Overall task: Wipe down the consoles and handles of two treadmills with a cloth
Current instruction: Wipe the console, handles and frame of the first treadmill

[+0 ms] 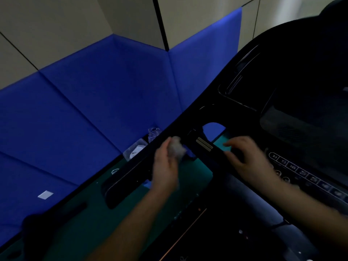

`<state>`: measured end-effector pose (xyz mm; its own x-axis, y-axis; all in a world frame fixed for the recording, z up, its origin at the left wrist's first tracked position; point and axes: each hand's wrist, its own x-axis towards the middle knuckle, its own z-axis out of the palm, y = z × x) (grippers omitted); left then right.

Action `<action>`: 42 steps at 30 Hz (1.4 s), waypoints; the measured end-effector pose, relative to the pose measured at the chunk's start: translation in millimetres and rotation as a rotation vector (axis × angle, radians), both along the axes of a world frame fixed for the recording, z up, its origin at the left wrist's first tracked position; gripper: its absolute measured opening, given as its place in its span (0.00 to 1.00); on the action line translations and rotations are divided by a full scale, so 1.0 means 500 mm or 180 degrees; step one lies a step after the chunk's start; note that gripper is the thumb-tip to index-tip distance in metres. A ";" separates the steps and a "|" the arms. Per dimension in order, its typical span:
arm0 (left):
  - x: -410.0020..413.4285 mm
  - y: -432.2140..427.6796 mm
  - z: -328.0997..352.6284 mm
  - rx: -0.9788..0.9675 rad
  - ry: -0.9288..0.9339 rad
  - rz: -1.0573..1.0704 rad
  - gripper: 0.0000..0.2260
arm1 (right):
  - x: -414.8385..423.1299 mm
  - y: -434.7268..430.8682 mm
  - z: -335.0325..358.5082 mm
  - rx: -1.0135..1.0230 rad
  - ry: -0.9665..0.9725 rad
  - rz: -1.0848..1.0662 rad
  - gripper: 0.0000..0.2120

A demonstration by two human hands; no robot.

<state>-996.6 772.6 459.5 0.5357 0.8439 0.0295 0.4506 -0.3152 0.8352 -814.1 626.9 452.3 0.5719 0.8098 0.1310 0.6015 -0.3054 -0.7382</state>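
Left hand (165,164): fingers are curled round a bunched white cloth (176,150), held at the hand's 1 o'clock. The treadmill handle (204,145) lies just beside the cloth at 3 o'clock and is gripped by the right hand (246,161), blurred.

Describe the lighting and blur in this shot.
Head view: dim overall, the treadmill console is nearly black and its buttons barely readable; the blue wall padding is far better lit; the left hand and the cloth it grips are motion-blurred, the right hand slightly.
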 end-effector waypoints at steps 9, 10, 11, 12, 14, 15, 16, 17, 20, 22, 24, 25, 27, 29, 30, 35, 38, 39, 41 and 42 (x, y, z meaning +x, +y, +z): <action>0.008 0.033 0.015 0.0034 0.0776 -0.1371 0.27 | -0.120 0.132 -0.004 0.0567 0.4325 -0.0759 0.22; -0.022 0.066 0.013 0.0270 0.0783 -0.1118 0.26 | -0.110 0.146 0.003 0.0671 0.4104 -0.0936 0.22; -0.058 0.097 0.016 0.0563 0.0848 -0.0824 0.24 | -0.092 0.162 0.003 0.0747 0.3732 -0.1094 0.20; -0.100 0.131 0.008 0.0834 0.0983 -0.0530 0.22 | -0.071 0.181 0.004 0.0746 0.3219 -0.1247 0.20; -0.178 0.184 -0.013 0.1148 0.1305 -0.0030 0.22 | -0.017 0.215 -0.013 0.0473 0.1916 -0.1307 0.22; -0.212 0.205 -0.026 0.1116 0.1518 0.0124 0.23 | 0.006 0.235 -0.026 0.0176 0.1372 -0.1187 0.23; -0.246 0.222 -0.042 0.0968 0.1769 0.0211 0.22 | 0.021 0.257 -0.043 -0.0204 0.0969 -0.1000 0.23; -0.275 0.237 -0.061 0.0752 0.1982 0.0212 0.22 | 0.032 0.282 -0.063 -0.0623 0.0707 -0.0795 0.23; -0.324 0.255 -0.099 0.0126 0.2024 -0.0087 0.26 | 0.035 0.343 -0.098 -0.1763 -0.0061 -0.0089 0.21; -0.333 0.261 -0.123 0.0150 0.1900 -0.0153 0.29 | 0.035 0.373 -0.112 -0.1866 -0.0484 0.0146 0.18; -0.333 0.264 -0.138 0.0257 0.1927 -0.0072 0.25 | 0.031 0.387 -0.131 -0.1802 -0.0616 0.0103 0.17; -0.331 0.264 -0.140 0.0319 0.1928 -0.0050 0.23 | 0.028 0.389 -0.136 -0.1793 -0.0730 0.0046 0.17; -0.330 0.261 -0.140 0.0437 0.1941 -0.0045 0.20 | 0.020 0.380 -0.145 -0.1649 -0.0769 -0.0201 0.19; -0.329 0.257 -0.137 0.0475 0.1953 -0.0068 0.19 | 0.006 0.360 -0.156 -0.1334 -0.0972 -0.0273 0.20; -0.327 0.255 -0.133 0.0461 0.1966 -0.0045 0.19 | -0.003 0.349 -0.162 -0.1127 -0.1224 -0.0200 0.18; -0.321 0.245 -0.133 0.0455 0.1943 0.0070 0.19 | -0.025 0.347 -0.170 -0.1082 -0.1388 -0.0470 0.17; -0.320 0.243 -0.131 0.0485 0.1942 0.0052 0.20 | 0.006 0.386 -0.151 -0.1945 -0.0834 -0.0470 0.21; -0.320 0.242 -0.131 0.0509 0.1940 0.0054 0.21 | 0.019 0.396 -0.143 -0.2170 -0.0832 -0.0313 0.21; -0.317 0.241 -0.130 0.0525 0.1949 0.0103 0.20 | 0.036 0.404 -0.124 -0.2281 -0.0565 -0.0139 0.20; -0.315 0.240 -0.129 0.0534 0.1964 0.0117 0.20 | 0.043 0.401 -0.117 -0.2233 -0.0209 -0.0064 0.20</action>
<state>-1154.3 892.5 394.8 0.4671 0.8728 -0.1418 0.8458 -0.3943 0.3594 -792.7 827.6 393.7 0.5965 0.7051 -0.3834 0.6272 -0.7076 -0.3254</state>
